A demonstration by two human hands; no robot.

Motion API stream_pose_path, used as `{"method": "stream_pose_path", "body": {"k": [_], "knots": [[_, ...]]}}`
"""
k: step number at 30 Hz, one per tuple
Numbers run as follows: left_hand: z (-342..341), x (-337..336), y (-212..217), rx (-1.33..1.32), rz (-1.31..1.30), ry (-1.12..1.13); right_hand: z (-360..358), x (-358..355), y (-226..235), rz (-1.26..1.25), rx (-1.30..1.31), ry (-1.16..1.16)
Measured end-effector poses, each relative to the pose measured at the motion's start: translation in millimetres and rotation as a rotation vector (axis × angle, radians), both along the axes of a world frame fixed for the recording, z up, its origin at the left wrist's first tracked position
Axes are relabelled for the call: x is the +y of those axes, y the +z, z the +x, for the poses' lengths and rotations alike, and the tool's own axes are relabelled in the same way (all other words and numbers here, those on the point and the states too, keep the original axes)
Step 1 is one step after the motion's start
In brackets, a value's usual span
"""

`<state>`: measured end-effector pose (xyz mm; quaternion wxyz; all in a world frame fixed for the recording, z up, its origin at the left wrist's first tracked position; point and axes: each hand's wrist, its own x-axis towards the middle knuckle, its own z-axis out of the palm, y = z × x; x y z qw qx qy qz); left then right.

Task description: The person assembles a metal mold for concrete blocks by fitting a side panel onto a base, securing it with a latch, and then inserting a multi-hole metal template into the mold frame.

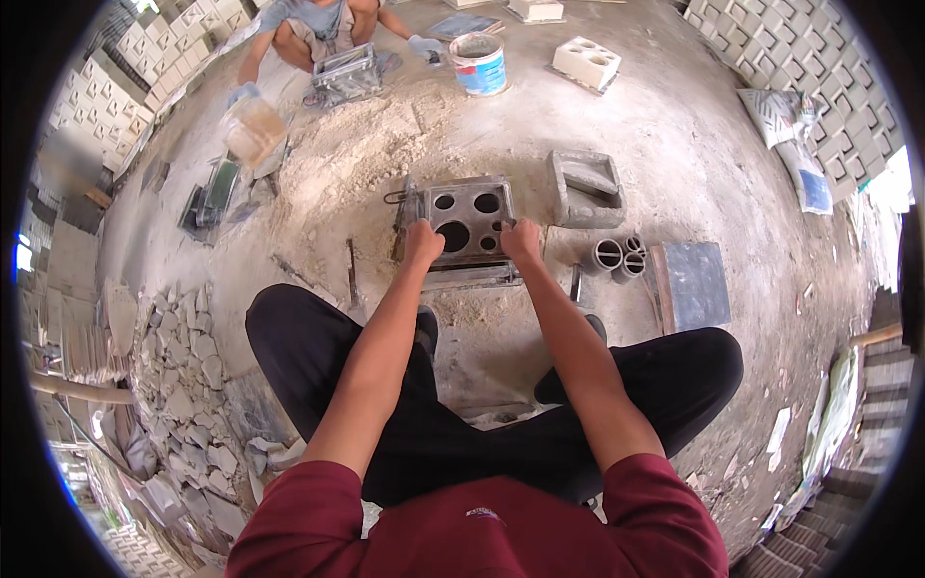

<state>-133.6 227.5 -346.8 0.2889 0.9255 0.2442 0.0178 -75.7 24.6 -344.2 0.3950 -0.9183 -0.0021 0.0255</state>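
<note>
Left hand: the left hand [422,239] is curled closed over the near left edge of the metal mould [469,223], just above the middle of the frame, clamped on its rim as if to steady or press it.

Right hand: the right hand [521,238] is closed the same way on the near right edge; both arms are stretched out evenly, which suits an even grip on both sides.

Mould: a square grey frame with round holes in its top face, flat on the dirt floor [674,144] between the person's spread knees and within easy reach of both arms.

Just right of it: short grey tubes [617,255] lie side by side beside a dark flat slab [696,282], near the right hand.

Further up: an empty trough-shaped concrete box [586,188] sits up and right of the mould, apart from it.

Left of it: thin metal rods [352,273] lie loose in the sandy mix.

Top of frame: a second person [318,29] squats over another mould [345,75], with a blue-and-white bucket [479,64] beside it and a finished white block [586,63] to the right.

Edges: stacked patterned blocks [800,58] line the upper right; broken pieces [188,385] pile up at lower left.
</note>
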Motion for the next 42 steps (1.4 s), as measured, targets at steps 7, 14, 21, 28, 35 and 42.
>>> {"method": "stream_pose_path", "body": {"k": [7, 14, 21, 28, 35, 42], "knots": [[-3.6, -12.4, -6.0, 0.017, -0.118, 0.036, 4.3, 1.7, -39.1, -0.081, -0.201, 0.051], [-7.9, -0.2, -33.3, -0.189, -0.109, 0.140, -4.1, 14.9, -32.3, -0.044, -0.232, 0.051], [-3.1, 6.2, -33.5, -0.181, -0.095, 0.127, -3.6, 24.7, -32.8, -0.145, -0.197, 0.039], [6.7, 17.8, -11.9, -0.050, -0.159, 0.174, -5.5, 29.0, -34.0, -0.177, -0.211, 0.003], [2.1, 11.0, -7.4, -0.144, -0.127, 0.197, -1.0, 26.8, -40.0, -0.162, -0.274, 0.043], [0.0, 5.5, -27.3, -0.213, 0.132, 0.219, -6.6, 24.9, -40.3, -0.129, -0.301, 0.059]]}}
